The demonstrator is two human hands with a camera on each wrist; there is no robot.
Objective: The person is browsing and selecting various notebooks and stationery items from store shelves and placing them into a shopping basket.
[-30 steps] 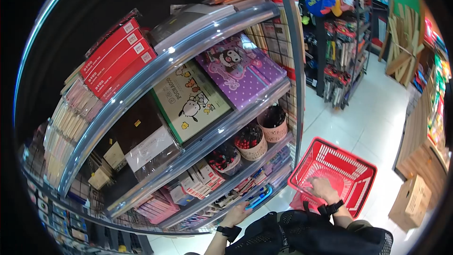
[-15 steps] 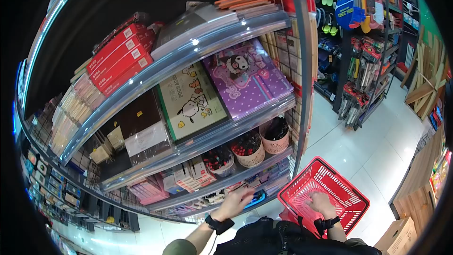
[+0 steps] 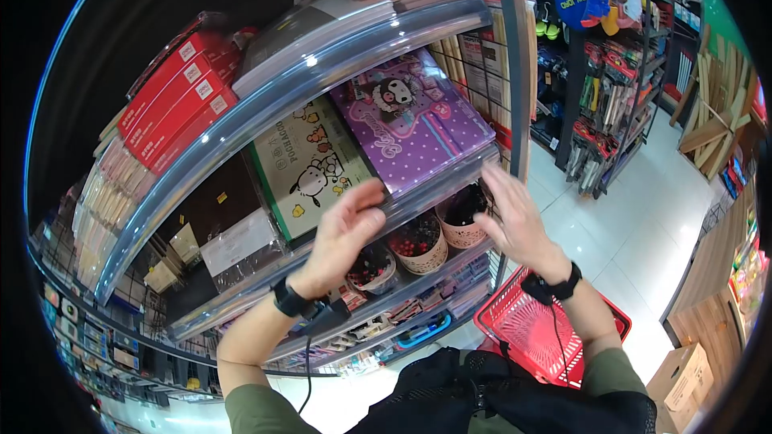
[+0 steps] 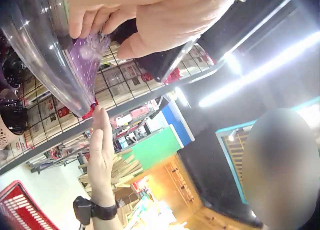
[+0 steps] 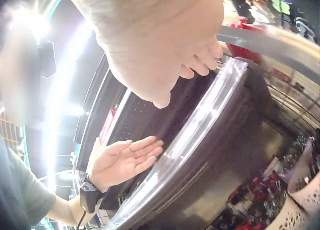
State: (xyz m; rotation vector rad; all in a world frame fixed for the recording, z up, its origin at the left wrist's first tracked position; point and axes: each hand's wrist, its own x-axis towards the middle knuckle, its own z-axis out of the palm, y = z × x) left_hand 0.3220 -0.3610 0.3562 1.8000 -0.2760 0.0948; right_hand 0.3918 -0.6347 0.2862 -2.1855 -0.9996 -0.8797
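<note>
On a middle shelf lies a purple dotted stationery folder (image 3: 418,133) with a cartoon character, glossy on top. My left hand (image 3: 342,237) hovers by its front left corner, fingers slightly bent and thumb apart, in front of the shelf lip. My right hand (image 3: 519,217) is at the front right corner, fingers stretched toward the shelf edge. Neither hand grips anything. In the left wrist view the left fingertips (image 4: 90,20) overlap the purple folder (image 4: 85,60). The right wrist view shows the left palm (image 5: 125,162) facing up across the shelf edge.
A cream folder with a cartoon dog (image 3: 310,173) lies left of the purple one. Pots of pens (image 3: 418,249) stand on the shelf below. Red boxes (image 3: 173,92) are stacked on the upper shelf. A red shopping basket (image 3: 555,333) is below my right arm.
My left hand has risen from beside the lower shelf to the purple folder's front edge. My right hand has left the red basket and moved up to the folder's right corner.
</note>
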